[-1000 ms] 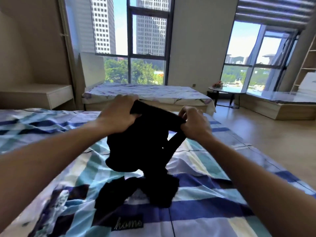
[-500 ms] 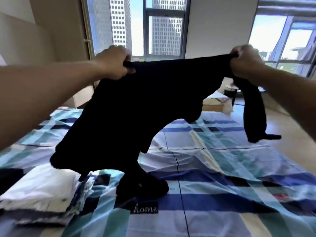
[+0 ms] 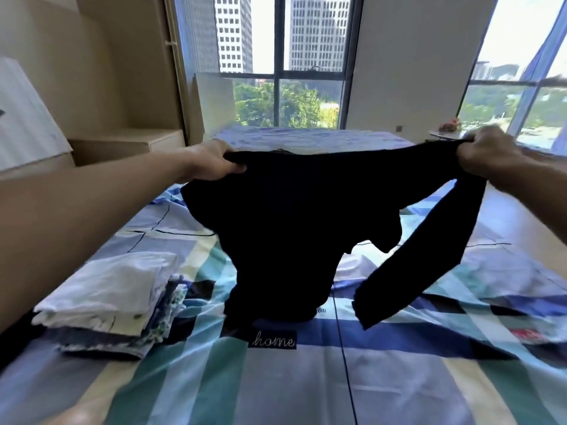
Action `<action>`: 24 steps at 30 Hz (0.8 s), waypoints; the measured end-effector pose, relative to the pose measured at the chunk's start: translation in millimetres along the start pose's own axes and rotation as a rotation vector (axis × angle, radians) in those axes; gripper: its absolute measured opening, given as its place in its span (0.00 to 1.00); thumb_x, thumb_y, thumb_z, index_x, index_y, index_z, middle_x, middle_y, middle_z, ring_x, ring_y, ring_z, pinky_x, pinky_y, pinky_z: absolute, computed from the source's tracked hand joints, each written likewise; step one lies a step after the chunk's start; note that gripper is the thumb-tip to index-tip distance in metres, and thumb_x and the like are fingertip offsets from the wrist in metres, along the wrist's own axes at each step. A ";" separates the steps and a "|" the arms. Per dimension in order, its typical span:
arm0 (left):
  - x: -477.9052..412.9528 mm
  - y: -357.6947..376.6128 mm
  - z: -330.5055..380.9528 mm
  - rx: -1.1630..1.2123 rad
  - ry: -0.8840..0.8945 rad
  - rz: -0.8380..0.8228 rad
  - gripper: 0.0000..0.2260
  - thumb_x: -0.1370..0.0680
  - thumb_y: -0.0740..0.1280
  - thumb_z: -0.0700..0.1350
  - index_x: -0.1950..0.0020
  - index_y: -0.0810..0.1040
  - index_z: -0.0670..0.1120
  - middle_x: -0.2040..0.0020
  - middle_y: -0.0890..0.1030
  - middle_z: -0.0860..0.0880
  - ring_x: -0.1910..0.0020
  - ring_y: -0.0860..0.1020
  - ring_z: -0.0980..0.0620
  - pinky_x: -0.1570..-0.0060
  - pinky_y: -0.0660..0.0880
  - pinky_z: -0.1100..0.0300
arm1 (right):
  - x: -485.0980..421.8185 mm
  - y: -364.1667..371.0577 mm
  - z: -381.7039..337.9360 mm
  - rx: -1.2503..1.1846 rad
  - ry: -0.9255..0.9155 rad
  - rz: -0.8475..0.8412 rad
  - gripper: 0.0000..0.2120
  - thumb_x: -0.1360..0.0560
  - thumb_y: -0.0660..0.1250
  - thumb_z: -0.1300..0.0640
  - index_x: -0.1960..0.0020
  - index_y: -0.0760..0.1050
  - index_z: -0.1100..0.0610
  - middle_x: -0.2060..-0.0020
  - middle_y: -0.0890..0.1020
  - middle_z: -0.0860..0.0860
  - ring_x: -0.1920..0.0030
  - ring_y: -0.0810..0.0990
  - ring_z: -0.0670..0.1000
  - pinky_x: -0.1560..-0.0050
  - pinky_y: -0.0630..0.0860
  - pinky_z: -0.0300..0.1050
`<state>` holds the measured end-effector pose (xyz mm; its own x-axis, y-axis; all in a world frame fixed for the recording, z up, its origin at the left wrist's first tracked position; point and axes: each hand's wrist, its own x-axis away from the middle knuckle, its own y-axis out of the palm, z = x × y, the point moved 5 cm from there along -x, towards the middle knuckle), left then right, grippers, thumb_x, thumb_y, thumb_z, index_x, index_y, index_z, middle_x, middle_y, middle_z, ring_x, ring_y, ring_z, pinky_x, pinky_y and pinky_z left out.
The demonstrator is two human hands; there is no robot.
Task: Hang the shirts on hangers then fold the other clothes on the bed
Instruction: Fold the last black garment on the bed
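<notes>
1. The left grip (image 3: 214,161) is clenched on one top corner of a black top (image 3: 300,210), with the fingers curled over the cloth edge.
2. The right grip (image 3: 484,148) is clenched on the opposite top corner, and the edge is stretched out between the two.
3. The black top hangs in front of the person above the bed (image 3: 276,391). Its lower end is bunched on the bedspread just behind a small "home" label (image 3: 272,339).
4. One long sleeve (image 3: 429,256) dangles from below the right grip, slanting down toward the bedspread.
5. A stack of folded clothes (image 3: 113,289), white on top, lies on the bed to the left, apart from the black top.
6. Beyond the bed stands a second bed (image 3: 306,137), in front of a tall window (image 3: 279,56).
</notes>
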<state>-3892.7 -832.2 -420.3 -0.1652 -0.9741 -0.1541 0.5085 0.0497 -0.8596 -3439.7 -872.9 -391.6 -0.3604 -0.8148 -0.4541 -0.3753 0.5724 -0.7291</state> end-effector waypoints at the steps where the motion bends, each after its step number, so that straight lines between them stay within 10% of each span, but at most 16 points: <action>1: 0.0 3.4 4.0 0.019 0.015 -0.025 0.09 0.21 0.70 0.52 0.45 0.83 0.50 0.53 0.83 0.47 0.57 0.80 0.50 0.58 0.76 0.65 | 3.2 4.7 3.2 0.018 -0.002 -0.028 0.06 0.24 0.63 0.63 0.54 0.79 0.62 0.56 0.79 0.64 0.52 0.78 0.64 0.49 0.74 0.51; 9: 9.6 10.5 57.4 0.137 0.125 -0.074 0.12 0.24 0.72 0.57 0.45 0.85 0.53 0.49 0.86 0.49 0.48 0.84 0.47 0.40 0.77 0.47 | 21.4 66.0 25.0 -0.007 0.029 -0.331 0.08 0.25 0.66 0.67 0.63 0.76 0.65 0.65 0.75 0.58 0.64 0.74 0.56 0.65 0.69 0.43; 15: 10.3 -2.5 59.1 0.166 0.166 0.051 0.10 0.23 0.72 0.51 0.47 0.83 0.46 0.52 0.85 0.47 0.52 0.83 0.49 0.53 0.77 0.56 | 27.1 87.3 37.0 -0.162 0.096 -0.498 0.04 0.21 0.61 0.67 0.53 0.75 0.63 0.63 0.72 0.59 0.66 0.71 0.54 0.66 0.67 0.42; 24: 6.3 31.1 11.7 -0.388 0.005 0.052 0.21 0.28 0.74 0.56 0.39 0.76 0.49 0.41 0.80 0.43 0.43 0.79 0.42 0.44 0.75 0.52 | 52.7 67.6 -9.5 -0.468 0.059 -0.576 0.06 0.23 0.69 0.65 0.59 0.79 0.58 0.61 0.78 0.55 0.66 0.80 0.49 0.62 0.78 0.42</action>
<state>-3868.0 -839.3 -442.3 -0.1526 -0.9671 -0.2037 0.1594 0.1793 -0.9708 -3492.1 -876.2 -459.9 -0.0371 -0.9989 -0.0286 -0.8382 0.0467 -0.5433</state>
